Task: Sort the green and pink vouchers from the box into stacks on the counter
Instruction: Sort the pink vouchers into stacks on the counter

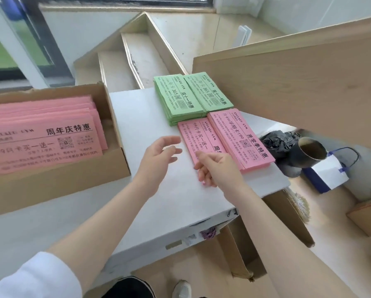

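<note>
On the white counter [150, 190] lie two green voucher stacks side by side, the left one [176, 100] and the right one [208, 92]. In front of them lie two pink stacks, a left one [198, 136] and a right one [242, 136]. My right hand [214, 168] rests over the near end of the left pink stack, fingers loosely curled and holding nothing that I can see. My left hand [158, 153] hovers open just left of that stack, touching nothing. A cardboard box [57, 181] at the left holds more pink vouchers [42, 134].
A tall wooden panel [298, 93] rises right behind the stacks. Below the counter's right edge sit a black bag [279, 140], a dark cup [309, 151] and a white-and-blue paper bag [328, 173]. Steps [137, 61] lie beyond the counter.
</note>
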`<state>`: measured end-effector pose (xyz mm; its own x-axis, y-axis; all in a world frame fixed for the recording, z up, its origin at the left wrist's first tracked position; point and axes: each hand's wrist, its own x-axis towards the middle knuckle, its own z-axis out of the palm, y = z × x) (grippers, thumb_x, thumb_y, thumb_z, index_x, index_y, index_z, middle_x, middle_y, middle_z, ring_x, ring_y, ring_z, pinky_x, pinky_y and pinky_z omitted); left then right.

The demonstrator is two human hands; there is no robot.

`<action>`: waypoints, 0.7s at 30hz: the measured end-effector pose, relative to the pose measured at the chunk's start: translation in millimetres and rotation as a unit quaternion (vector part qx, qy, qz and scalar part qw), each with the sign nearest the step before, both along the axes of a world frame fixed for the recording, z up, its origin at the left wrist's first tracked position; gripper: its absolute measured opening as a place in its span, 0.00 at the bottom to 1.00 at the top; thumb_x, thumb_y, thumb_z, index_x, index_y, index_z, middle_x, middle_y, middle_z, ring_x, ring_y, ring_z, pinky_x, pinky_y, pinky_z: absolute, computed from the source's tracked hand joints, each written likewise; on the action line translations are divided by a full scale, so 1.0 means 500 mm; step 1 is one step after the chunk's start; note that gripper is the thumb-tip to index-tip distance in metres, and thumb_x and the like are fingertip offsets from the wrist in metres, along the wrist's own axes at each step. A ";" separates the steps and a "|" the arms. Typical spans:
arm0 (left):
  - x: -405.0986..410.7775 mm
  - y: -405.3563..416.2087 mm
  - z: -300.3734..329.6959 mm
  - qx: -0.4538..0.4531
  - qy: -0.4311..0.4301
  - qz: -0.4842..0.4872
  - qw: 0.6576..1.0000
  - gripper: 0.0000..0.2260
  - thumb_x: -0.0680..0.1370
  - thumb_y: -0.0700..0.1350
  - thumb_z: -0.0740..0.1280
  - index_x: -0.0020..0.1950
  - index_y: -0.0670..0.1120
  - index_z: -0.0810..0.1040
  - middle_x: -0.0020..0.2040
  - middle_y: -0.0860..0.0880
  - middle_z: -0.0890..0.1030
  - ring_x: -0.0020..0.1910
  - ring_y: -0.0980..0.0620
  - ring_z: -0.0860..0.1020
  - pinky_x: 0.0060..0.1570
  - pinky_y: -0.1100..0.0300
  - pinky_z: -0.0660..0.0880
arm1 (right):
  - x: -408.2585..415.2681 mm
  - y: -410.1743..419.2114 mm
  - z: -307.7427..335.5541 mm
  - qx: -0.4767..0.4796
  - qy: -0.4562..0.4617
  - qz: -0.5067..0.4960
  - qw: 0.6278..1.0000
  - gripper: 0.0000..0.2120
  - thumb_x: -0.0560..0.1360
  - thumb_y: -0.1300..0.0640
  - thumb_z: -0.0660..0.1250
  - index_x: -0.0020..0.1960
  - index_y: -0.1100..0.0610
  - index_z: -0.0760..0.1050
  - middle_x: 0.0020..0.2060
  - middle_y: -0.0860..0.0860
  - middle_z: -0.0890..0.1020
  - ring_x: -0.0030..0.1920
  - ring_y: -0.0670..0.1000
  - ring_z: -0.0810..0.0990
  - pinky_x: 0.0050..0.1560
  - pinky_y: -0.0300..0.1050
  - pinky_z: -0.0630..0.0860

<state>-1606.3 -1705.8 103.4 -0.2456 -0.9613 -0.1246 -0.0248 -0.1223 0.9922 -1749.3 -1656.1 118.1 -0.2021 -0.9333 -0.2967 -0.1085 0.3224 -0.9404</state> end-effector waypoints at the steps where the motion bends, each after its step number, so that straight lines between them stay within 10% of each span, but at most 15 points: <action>1: 0.020 0.010 0.011 -0.022 -0.008 0.015 1.000 0.12 0.79 0.35 0.57 0.52 0.49 0.77 0.53 0.54 0.79 0.51 0.56 0.78 0.55 0.59 0.74 | 0.021 -0.010 0.006 -0.012 -0.007 0.025 1.000 0.17 0.77 0.50 0.63 0.34 0.59 0.75 0.22 0.51 0.75 0.19 0.46 0.66 0.21 0.33 0.61; 9: 0.220 0.067 0.076 -0.163 -0.095 0.129 0.973 0.10 0.78 0.37 0.60 0.49 0.47 0.79 0.47 0.53 0.81 0.49 0.60 0.77 0.53 0.69 0.71 | 0.193 -0.069 0.071 -0.110 -0.029 0.192 0.975 0.14 0.77 0.56 0.63 0.34 0.59 0.75 0.23 0.52 0.75 0.21 0.47 0.66 0.23 0.33 0.64; 21: 0.558 -0.074 0.128 -0.251 -0.343 0.105 0.899 0.08 0.79 0.40 0.61 0.55 0.50 0.73 0.45 0.54 0.79 0.38 0.55 0.76 0.37 0.71 0.71 | 0.437 -0.189 0.092 -0.208 0.136 0.192 0.950 0.08 0.77 0.56 0.63 0.39 0.51 0.76 0.33 0.46 0.80 0.31 0.40 0.76 0.34 0.31 0.71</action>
